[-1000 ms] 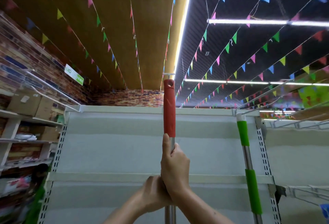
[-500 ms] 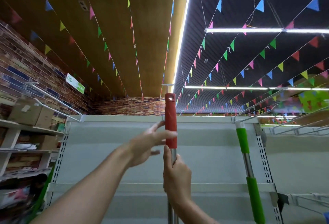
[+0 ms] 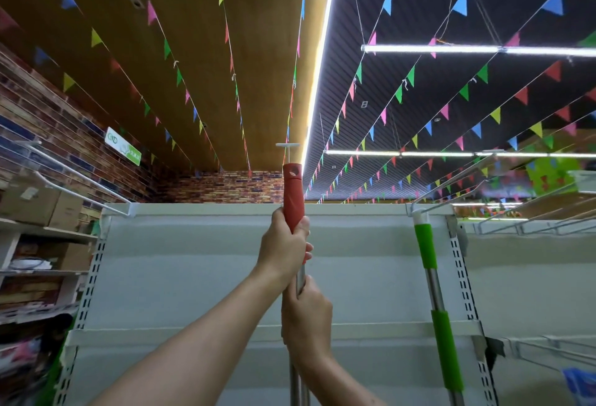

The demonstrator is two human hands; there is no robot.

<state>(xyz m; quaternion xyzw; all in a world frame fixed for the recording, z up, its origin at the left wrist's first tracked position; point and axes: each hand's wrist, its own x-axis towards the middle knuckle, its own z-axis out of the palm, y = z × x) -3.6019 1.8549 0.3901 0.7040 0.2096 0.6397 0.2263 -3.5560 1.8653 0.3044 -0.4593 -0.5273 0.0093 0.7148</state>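
Observation:
A metal pole with a red grip sleeve (image 3: 293, 192) stands upright in front of me, its top reaching above a white shelf back panel (image 3: 193, 270). My left hand (image 3: 283, 249) grips the lower end of the red sleeve. Just beneath it, my right hand (image 3: 306, 318) holds the bare metal shaft. The pole's lower end is out of view.
A second pole with green grips (image 3: 433, 292) leans against the shelf upright at right. Wire shelves (image 3: 532, 228) jut out at right. Shelves with cardboard boxes (image 3: 35, 209) line the brick wall at left. Strings of coloured flags hang under the ceiling.
My left hand rose from below my right hand, reached up with fingers spread, and now grips the red sleeve above the right hand. The view has tilted slightly upward.

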